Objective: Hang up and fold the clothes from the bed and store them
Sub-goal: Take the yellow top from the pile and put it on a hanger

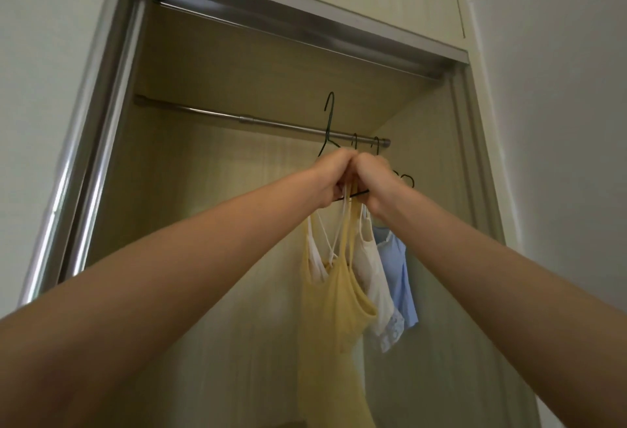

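Sliding door: a pale wardrobe door with a brushed-metal frame (98, 142) stood pushed to the left, leaving the hanging bay open.
Rail: a silver metal clothes rail (237, 119) ran from near left to far right across the top of the bay, bare for most of its length.
Hanger: a thin dark wire hanger (329, 122) was held up in front of the rail, its hook above the bar and not yet over it, as far as could be judged.
Left hand: the left hand (330, 178) was curled tight round the hanger's shoulder and the thin straps.
Garment in hand: a pale yellow strappy camisole (334, 302) hung from the hanger below both fists, in front of the open bay.
Right hand: the right hand (375, 180) was closed just beside the left, knuckles touching, gripping the wire and straps; its fingertips were hidden.
Already hung: a white lace-edged top (375, 275) and a light blue top (398, 278) hung at the rail's far right end.
Doing it well: lift the hook clear over the bar, seat it left of the hung pieces, and keep both straps on the hanger's shoulders until it bears the weight.
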The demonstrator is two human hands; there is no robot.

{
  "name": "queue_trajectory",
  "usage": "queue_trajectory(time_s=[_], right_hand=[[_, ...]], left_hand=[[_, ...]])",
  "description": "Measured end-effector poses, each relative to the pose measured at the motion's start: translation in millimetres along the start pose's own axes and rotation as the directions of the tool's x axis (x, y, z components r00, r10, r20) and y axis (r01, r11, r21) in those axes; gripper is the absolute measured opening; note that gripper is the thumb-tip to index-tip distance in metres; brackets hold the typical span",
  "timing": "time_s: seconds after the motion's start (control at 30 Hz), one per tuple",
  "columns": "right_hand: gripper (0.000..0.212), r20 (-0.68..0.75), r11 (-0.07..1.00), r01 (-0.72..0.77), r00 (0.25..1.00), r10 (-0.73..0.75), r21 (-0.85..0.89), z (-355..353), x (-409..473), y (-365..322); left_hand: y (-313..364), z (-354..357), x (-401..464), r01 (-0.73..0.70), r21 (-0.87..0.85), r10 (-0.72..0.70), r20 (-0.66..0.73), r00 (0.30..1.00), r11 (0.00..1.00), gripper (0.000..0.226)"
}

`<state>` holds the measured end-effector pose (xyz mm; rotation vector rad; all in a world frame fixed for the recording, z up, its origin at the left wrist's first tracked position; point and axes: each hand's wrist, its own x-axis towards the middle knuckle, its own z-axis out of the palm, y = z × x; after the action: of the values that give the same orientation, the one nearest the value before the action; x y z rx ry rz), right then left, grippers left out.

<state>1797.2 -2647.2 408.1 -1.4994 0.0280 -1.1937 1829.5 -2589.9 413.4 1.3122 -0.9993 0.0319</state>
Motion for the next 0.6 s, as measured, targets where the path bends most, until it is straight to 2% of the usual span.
queue_trajectory(time_s=[0.13,0.27,0.6], right_hand=[[0.015,-0.025,0.997,-0.002,1.0,0.0,-0.079,8.3,21.0,24.9],[0.014,-0.01,0.998,-0.008,1.0,0.007,-0.055,3.6,24.1,36.2],[0.02,-0.01,0.998,0.033,0.999,-0.033,-0.056,6.2,79.1,72.7]], left_hand=[[-14.5,-0.4,20.5,0.047,0.045,-0.046,-0.022,0.999,0.998,0.026],[-32.2,-1.7,40.0,0.047,0.055,-0.046,-0.025,0.999,0.997,0.017],[-70.0,1.1,101.4,-0.012,0.076,0.016,-0.05,0.999,0.997,0.023]])
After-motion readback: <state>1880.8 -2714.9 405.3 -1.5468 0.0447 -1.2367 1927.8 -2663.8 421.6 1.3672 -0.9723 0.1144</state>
